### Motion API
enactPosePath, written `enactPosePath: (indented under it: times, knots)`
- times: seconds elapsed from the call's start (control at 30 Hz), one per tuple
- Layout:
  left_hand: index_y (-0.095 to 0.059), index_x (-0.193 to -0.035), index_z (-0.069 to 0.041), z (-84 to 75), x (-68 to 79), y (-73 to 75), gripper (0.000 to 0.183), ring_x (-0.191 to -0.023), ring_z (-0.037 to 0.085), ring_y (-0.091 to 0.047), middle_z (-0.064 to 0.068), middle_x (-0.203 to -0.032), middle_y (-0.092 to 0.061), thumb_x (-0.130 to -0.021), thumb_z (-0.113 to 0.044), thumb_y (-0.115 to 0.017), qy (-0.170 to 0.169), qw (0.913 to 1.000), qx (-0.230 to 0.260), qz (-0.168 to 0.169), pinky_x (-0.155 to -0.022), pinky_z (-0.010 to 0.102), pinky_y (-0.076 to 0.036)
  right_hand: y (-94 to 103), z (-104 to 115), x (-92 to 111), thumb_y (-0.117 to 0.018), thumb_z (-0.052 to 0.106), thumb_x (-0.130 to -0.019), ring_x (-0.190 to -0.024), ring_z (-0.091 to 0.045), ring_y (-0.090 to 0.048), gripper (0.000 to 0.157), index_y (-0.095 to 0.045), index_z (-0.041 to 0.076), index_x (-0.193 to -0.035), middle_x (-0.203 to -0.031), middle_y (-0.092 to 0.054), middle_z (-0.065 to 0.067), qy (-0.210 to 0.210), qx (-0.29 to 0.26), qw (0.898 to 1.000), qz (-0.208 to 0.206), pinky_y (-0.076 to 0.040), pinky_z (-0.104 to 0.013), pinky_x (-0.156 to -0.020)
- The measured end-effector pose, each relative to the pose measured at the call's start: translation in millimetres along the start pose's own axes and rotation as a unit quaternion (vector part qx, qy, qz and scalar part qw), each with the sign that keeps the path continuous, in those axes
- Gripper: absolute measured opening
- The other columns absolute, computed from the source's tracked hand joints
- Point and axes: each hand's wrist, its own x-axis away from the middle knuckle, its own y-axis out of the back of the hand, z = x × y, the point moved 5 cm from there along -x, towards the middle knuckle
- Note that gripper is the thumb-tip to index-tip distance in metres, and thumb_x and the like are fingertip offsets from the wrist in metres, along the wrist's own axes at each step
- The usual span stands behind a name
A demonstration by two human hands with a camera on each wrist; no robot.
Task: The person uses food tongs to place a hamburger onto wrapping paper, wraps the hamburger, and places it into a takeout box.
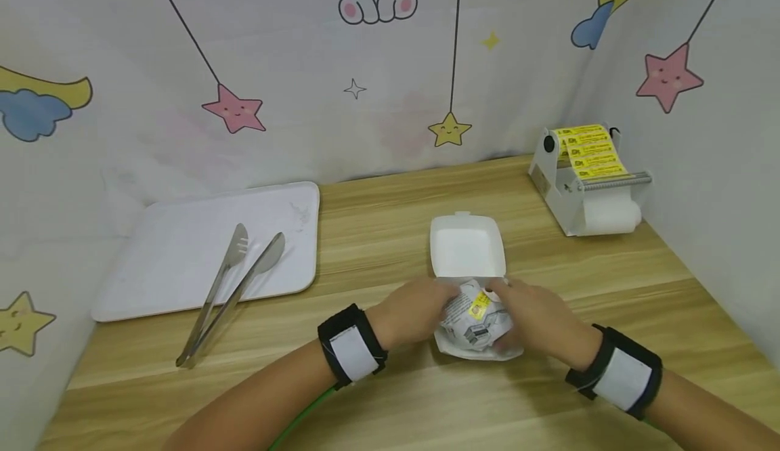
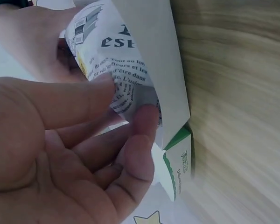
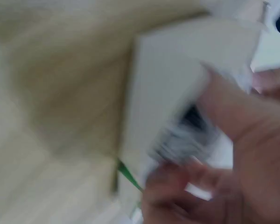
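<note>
A round paper-wrapped bundle (image 1: pixel 466 319) with newsprint lettering and a yellow sticker (image 1: pixel 479 305) sits in the base of an open white clamshell box (image 1: pixel 468 246), its lid standing away from me. On the bundle's left side is my left hand (image 1: pixel 414 312); in the left wrist view its thumb and curled fingers hold the printed paper (image 2: pixel 123 70) beside the box wall. From the right, my right hand (image 1: pixel 539 319) holds the same bundle between thumb and fingers, though the right wrist view is blurred. The bundle's underside is hidden.
A white tray (image 1: pixel 183 248) lies at the left, with metal tongs (image 1: pixel 225 292) resting over its front edge. At the back right stands a label dispenser (image 1: pixel 557 197) with a yellow label roll (image 1: pixel 591 156). Patterned fabric walls (image 1: pixel 365 126) surround the wooden table (image 1: pixel 378 234).
</note>
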Motion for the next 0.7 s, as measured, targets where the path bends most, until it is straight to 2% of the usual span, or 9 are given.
enactPosePath:
  times: [0.1, 0.23, 0.33, 0.5, 0.6, 0.7]
  knots:
    - [-0.064, -0.116, -0.005, 0.4, -1.2, 0.5, 0.028, -0.091, 0.013, -0.059, 0.005, -0.105, -0.067, -0.088, -0.007, -0.061, 0.008, 0.9998, -0.016, -0.002, -0.082, 0.026, -0.050, 14.2, 0, 2, -0.084, 0.033, -0.065, -0.082, -0.018, -0.058, 0.081, -0.051, 0.003, -0.133, -0.102, -0.062, -0.008, -0.003, -0.047, 0.997, 0.056, -0.050, -0.037, -0.068]
    - [-0.065, -0.118, -0.005, -0.5, -1.2, 3.9, 0.031, -0.091, 0.014, -0.057, 0.007, -0.103, -0.065, -0.087, -0.008, -0.063, 0.017, 0.9992, -0.037, 0.007, -0.080, 0.025, -0.050, 27.6, -1, 1, -0.076, 0.015, -0.075, -0.070, -0.013, -0.052, 0.047, -0.060, 0.007, -0.118, -0.090, -0.061, -0.001, -0.001, -0.098, 0.992, 0.083, -0.046, -0.030, -0.061]
    - [-0.065, -0.119, -0.005, -1.5, -1.2, 5.2, 0.033, -0.091, 0.014, -0.055, 0.007, -0.102, -0.064, -0.087, -0.009, -0.064, 0.014, 0.9988, -0.047, 0.009, -0.079, 0.024, -0.049, 26.2, -3, -1, -0.076, 0.010, -0.075, -0.073, -0.013, -0.054, 0.031, -0.064, 0.011, -0.104, -0.086, -0.062, 0.001, 0.003, -0.088, 0.994, 0.064, -0.048, -0.032, -0.064]
    - [-0.066, -0.117, -0.006, -0.6, -2.8, 2.1, 0.032, -0.091, 0.014, -0.056, 0.007, -0.102, -0.065, -0.086, -0.008, -0.065, 0.009, 0.9990, -0.045, -0.001, -0.081, 0.026, -0.049, 21.0, -2, -4, -0.079, 0.012, -0.071, -0.073, -0.013, -0.054, 0.027, -0.064, 0.014, -0.094, -0.081, -0.060, 0.003, -0.004, -0.052, 0.998, 0.041, -0.048, -0.034, -0.065]
    - [-0.065, -0.119, -0.006, 0.8, -2.3, -1.6, 0.033, -0.092, 0.016, -0.056, 0.008, -0.103, -0.064, -0.086, -0.008, -0.064, 0.005, 0.9987, -0.051, -0.002, -0.082, 0.026, -0.049, 17.1, -1, -4, -0.080, 0.012, -0.070, -0.071, -0.013, -0.052, 0.025, -0.063, 0.013, -0.088, -0.077, -0.057, 0.004, 0.011, -0.039, 0.999, 0.030, -0.047, -0.033, -0.064]
    - [-0.063, -0.126, -0.005, 4.0, -0.5, -3.5, 0.038, -0.097, 0.016, -0.055, 0.010, -0.110, -0.062, -0.087, -0.010, -0.063, 0.003, 0.9996, -0.028, 0.000, -0.085, 0.026, -0.048, 13.9, -2, -4, -0.079, 0.012, -0.070, -0.070, -0.012, -0.050, 0.024, -0.063, 0.014, -0.087, -0.077, -0.056, 0.004, 0.021, -0.038, 0.999, 0.026, -0.046, -0.032, -0.063]
